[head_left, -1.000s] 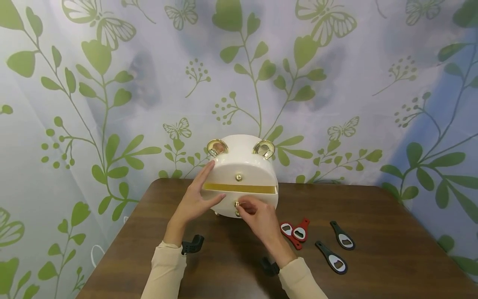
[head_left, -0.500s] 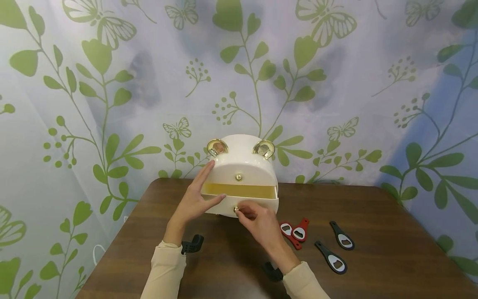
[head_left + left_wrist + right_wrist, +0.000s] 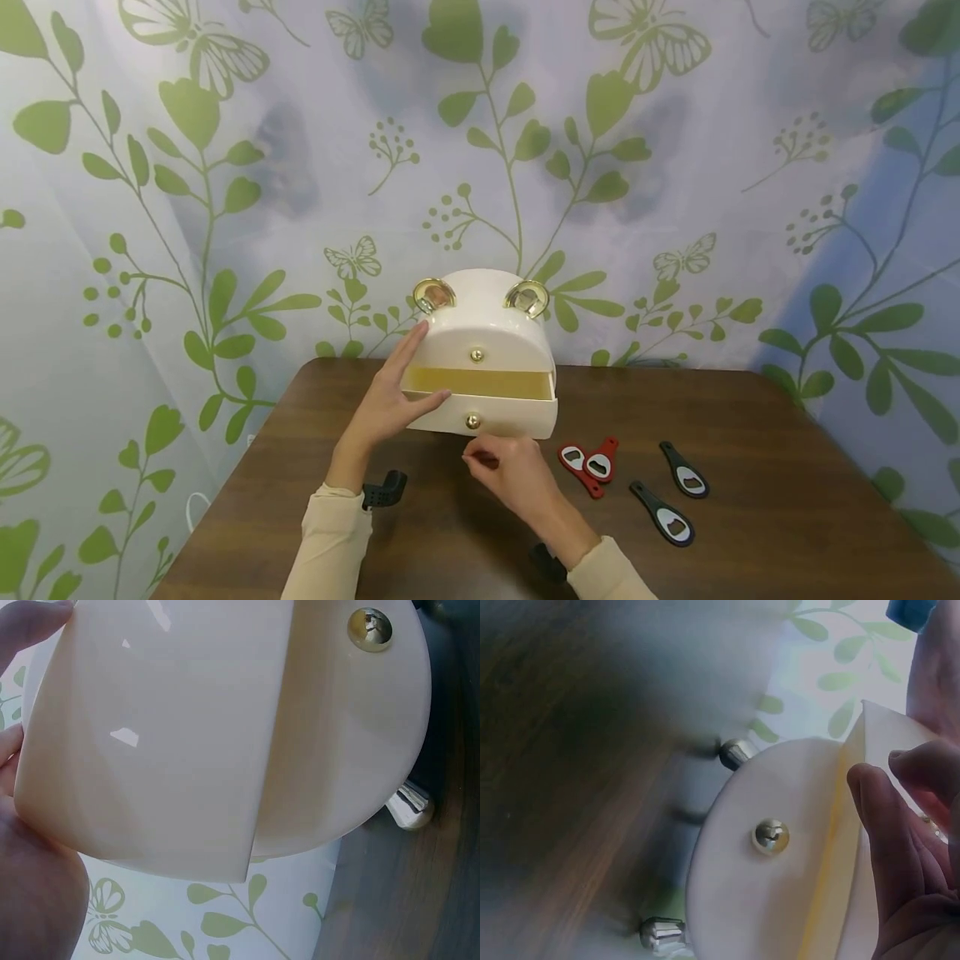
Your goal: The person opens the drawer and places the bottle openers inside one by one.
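A small white rounded drawer chest (image 3: 480,337) with gold ears stands at the back of the table, its middle drawer (image 3: 517,414) pulled out, showing a yellow interior. That drawer has a gold knob (image 3: 472,422) on its front. My left hand (image 3: 378,408) rests against the chest's left side, fingers extended upward and thumb over the drawer's front. Just below the drawer, my right hand (image 3: 517,471) is apart from the knob, fingers loosely bent and holding nothing. A lower gold knob (image 3: 770,837) and metal feet (image 3: 662,934) show in the right wrist view.
Right of the chest lie two overlapping red bottle openers (image 3: 587,481). Farther right are two dark bottle openers (image 3: 675,458), apart from each other. A leaf-patterned cloth (image 3: 675,167) hangs behind the brown wooden table (image 3: 787,467).
My right hand has pulled the middle drawer outward by its knob, then let go and moved slightly down. My left hand has stayed at the chest's side.
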`<state>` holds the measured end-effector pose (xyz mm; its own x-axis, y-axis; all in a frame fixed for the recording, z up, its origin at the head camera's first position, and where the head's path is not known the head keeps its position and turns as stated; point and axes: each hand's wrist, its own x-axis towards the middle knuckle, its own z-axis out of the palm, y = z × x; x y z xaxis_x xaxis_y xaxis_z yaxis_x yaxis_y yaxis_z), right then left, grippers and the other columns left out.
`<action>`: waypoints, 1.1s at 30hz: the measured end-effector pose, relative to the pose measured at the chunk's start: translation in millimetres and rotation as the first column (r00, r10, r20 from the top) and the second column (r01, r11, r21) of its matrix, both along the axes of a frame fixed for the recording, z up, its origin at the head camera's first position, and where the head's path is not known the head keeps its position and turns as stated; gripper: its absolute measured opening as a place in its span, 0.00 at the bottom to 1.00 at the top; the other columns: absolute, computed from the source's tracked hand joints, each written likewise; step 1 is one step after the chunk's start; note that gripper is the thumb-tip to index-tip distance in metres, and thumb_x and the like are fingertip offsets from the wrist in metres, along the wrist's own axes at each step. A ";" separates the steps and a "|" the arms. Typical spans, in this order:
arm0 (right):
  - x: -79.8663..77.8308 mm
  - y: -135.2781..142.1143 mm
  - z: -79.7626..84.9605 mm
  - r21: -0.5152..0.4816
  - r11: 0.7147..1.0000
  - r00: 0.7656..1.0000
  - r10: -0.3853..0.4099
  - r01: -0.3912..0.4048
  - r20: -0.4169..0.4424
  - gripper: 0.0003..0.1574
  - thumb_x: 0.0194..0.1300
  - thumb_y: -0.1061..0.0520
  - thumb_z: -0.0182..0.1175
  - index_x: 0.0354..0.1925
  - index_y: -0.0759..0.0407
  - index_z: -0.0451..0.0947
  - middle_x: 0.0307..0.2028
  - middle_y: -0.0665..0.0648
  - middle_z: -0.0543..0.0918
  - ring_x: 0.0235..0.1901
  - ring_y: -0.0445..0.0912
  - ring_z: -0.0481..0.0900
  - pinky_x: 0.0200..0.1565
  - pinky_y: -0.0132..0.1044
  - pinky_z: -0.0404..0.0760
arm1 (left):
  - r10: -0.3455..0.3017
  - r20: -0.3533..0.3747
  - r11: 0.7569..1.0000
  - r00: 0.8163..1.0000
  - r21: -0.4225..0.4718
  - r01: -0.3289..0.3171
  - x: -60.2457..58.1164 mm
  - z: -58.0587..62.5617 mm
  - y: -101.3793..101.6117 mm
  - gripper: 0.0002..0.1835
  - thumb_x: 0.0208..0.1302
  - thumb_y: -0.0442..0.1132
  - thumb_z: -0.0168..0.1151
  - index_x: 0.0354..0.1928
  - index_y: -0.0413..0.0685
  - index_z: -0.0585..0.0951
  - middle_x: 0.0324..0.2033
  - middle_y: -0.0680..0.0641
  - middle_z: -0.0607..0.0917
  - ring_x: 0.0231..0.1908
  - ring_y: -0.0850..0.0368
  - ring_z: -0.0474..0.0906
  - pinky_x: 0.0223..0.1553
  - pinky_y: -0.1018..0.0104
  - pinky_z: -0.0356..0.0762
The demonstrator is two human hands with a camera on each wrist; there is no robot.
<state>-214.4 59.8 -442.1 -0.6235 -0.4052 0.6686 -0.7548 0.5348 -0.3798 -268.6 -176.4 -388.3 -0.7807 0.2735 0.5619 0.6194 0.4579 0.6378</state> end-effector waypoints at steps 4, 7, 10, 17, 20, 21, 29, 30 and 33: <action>1.1 -1.8 1.4 -0.011 1.000 1.000 0.003 -0.003 -0.015 0.09 0.58 0.63 0.76 0.31 0.50 0.87 0.28 0.43 0.87 0.27 0.31 0.82 0.34 0.25 0.84 | -0.002 0.002 1.000 1.000 0.000 0.002 -0.6 0.5 -0.5 0.56 0.59 0.43 0.78 0.83 0.63 0.53 0.81 0.56 0.54 0.80 0.52 0.50 0.76 0.41 0.55; 0.4 -0.6 4.0 -0.023 1.000 0.999 0.010 -0.011 -0.047 0.09 0.57 0.64 0.76 0.31 0.50 0.87 0.28 0.43 0.87 0.27 0.32 0.82 0.34 0.26 0.84 | -0.005 -0.001 1.000 1.000 0.002 0.005 -1.2 0.8 0.0 0.55 0.59 0.43 0.78 0.83 0.65 0.53 0.81 0.56 0.54 0.80 0.52 0.50 0.76 0.40 0.56; 0.3 2.1 10.0 -0.035 0.999 0.997 0.007 -0.009 -0.073 0.10 0.55 0.64 0.77 0.31 0.51 0.87 0.28 0.44 0.88 0.27 0.32 0.83 0.34 0.26 0.84 | -0.005 -0.002 1.000 1.000 0.006 0.005 -1.9 0.8 0.3 0.56 0.59 0.43 0.78 0.83 0.66 0.53 0.81 0.56 0.55 0.80 0.52 0.50 0.76 0.41 0.56; 2.5 17.1 33.4 -0.118 0.993 0.995 -0.011 -0.001 -0.102 0.11 0.54 0.67 0.77 0.33 0.53 0.88 0.31 0.47 0.90 0.30 0.36 0.89 0.35 0.27 0.85 | -0.002 -0.006 1.000 1.000 0.014 0.002 -2.1 -1.3 -0.5 0.56 0.58 0.43 0.79 0.83 0.65 0.54 0.81 0.56 0.55 0.80 0.52 0.51 0.76 0.42 0.56; 2.2 27.4 41.6 -0.150 0.989 0.997 -0.015 0.003 -0.079 0.11 0.55 0.68 0.75 0.34 0.54 0.88 0.32 0.48 0.91 0.32 0.38 0.90 0.37 0.26 0.85 | -0.001 -0.007 1.000 1.000 0.014 0.001 -2.4 -1.9 -0.6 0.56 0.58 0.43 0.79 0.83 0.65 0.54 0.81 0.56 0.55 0.80 0.52 0.51 0.76 0.41 0.56; 1.9 31.3 43.4 -0.157 0.988 0.997 -0.019 0.007 -0.073 0.11 0.56 0.68 0.75 0.34 0.54 0.88 0.32 0.48 0.91 0.33 0.38 0.90 0.37 0.26 0.85 | -0.002 -0.008 1.000 1.000 0.015 0.002 -2.4 -1.8 -0.5 0.56 0.58 0.43 0.79 0.83 0.64 0.54 0.81 0.56 0.55 0.80 0.52 0.51 0.76 0.41 0.56; -0.7 58.8 47.2 -0.197 0.979 0.996 -0.056 0.043 -0.062 0.12 0.56 0.67 0.76 0.40 0.59 0.90 0.36 0.51 0.92 0.33 0.41 0.90 0.36 0.24 0.84 | -0.005 -0.002 1.000 1.000 0.012 0.005 -1.1 0.5 -0.1 0.56 0.58 0.43 0.79 0.83 0.64 0.54 0.81 0.57 0.55 0.80 0.53 0.50 0.76 0.42 0.55; -1.0 61.8 47.0 -0.198 0.979 0.996 -0.061 0.048 -0.062 0.12 0.56 0.68 0.76 0.40 0.59 0.90 0.36 0.52 0.92 0.33 0.41 0.90 0.37 0.24 0.84 | -0.004 -0.001 1.000 1.000 0.011 0.004 -1.2 0.5 -0.2 0.56 0.58 0.43 0.79 0.83 0.65 0.54 0.81 0.57 0.55 0.80 0.53 0.50 0.76 0.42 0.55; -1.8 70.8 46.3 -0.193 0.979 0.995 -0.080 0.068 -0.055 0.13 0.56 0.68 0.76 0.40 0.60 0.90 0.37 0.53 0.92 0.33 0.43 0.91 0.38 0.25 0.85 | -0.003 -0.001 1.000 1.000 0.008 0.003 -0.8 0.2 0.1 0.56 0.59 0.43 0.79 0.83 0.66 0.53 0.81 0.57 0.54 0.80 0.54 0.50 0.76 0.42 0.55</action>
